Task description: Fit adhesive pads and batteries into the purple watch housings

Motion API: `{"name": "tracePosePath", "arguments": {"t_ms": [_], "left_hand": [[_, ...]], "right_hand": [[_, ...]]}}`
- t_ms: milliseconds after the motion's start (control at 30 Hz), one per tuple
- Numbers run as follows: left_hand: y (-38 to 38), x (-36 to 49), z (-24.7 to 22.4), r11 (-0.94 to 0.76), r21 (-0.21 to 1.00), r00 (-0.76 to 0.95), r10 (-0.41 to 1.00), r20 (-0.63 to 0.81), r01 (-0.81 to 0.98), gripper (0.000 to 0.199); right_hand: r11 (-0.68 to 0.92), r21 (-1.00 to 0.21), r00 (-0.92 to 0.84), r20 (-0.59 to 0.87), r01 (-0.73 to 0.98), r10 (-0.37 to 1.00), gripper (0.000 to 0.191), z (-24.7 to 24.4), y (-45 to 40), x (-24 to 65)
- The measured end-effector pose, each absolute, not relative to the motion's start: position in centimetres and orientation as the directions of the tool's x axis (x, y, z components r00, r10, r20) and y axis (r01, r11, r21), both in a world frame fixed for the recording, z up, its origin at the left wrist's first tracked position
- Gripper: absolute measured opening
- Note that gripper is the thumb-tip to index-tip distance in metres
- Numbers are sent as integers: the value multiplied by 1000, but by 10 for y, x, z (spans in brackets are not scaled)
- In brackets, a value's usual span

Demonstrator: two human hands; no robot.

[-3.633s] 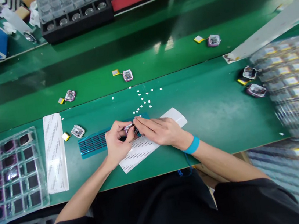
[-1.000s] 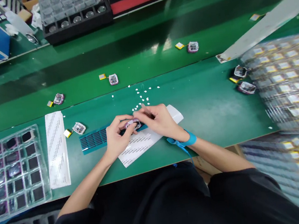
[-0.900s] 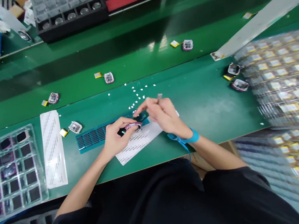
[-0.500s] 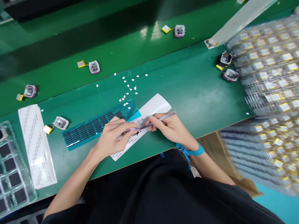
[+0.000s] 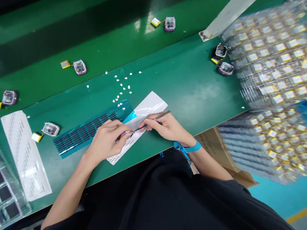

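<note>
Left hand point(image 5: 108, 139) pinches purple-edged device point(image 5: 124, 134) over white sheet point(image 5: 150, 103); fingers hide most of it, visible edge running left-right. Right hand point(image 5: 167, 126) grips slim tool point(image 5: 164, 114), long axis left-right, tip leftward at device; contact unclear. Blue film point(image 5: 71, 141) left; white bits point(image 5: 121, 85) far; tray stack point(image 5: 274, 49) right.

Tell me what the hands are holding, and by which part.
Left hand: a purple-rimmed casing, by its left side. Right hand: a slim tool, around its middle.

left hand point(image 5: 108, 139): curled, pinching | right hand point(image 5: 168, 127): pinching, near left
</note>
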State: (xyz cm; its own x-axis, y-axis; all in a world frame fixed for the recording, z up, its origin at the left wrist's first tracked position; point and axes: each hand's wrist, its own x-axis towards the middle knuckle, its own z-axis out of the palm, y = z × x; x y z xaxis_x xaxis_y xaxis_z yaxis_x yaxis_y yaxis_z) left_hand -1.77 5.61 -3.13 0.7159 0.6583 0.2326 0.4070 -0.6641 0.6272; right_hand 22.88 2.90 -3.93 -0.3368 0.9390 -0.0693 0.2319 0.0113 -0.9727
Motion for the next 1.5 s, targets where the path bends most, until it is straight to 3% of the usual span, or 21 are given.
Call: {"name": "tracePosePath", "arguments": {"t_ms": [167,400,600,733,933,1100,1333,1500], "left_hand": [[55,-16,-31,-633,639,698,687,202,438,18],[56,-16,-30,-584,702,653,724,221,409,14],[56,-18,-22,-612,727,780,601,174,310,16],[58,-20,-19,-643,677,834,547,76,359,21],[63,-27,-12,-589,712,859,511,-39,382,19],[63,-27,-12,-587,725,850,526,4,360,19],[60,-24,-10,-448,855,765,636,100,261,12],[61,-26,-4,-391,884,746,661,76,257,10]], "right_hand": [[-71,-986,-293,-113,150,949,50,-40,32,232],[-82,-986,-211,-112,145,971,52,-38,33,226],[-175,-979,-202,-193,102,960,53,-35,29,224],[-249,-964,-191,-262,87,946,54,-30,27,223],[-352,-934,-228,-356,58,906,56,-23,24,217],[-355,-934,-208,-352,23,913,57,-29,23,211],[-315,-941,-91,-306,-122,948,53,-30,24,214],[-459,-883,-242,-426,-100,872,53,-24,17,216]]}}
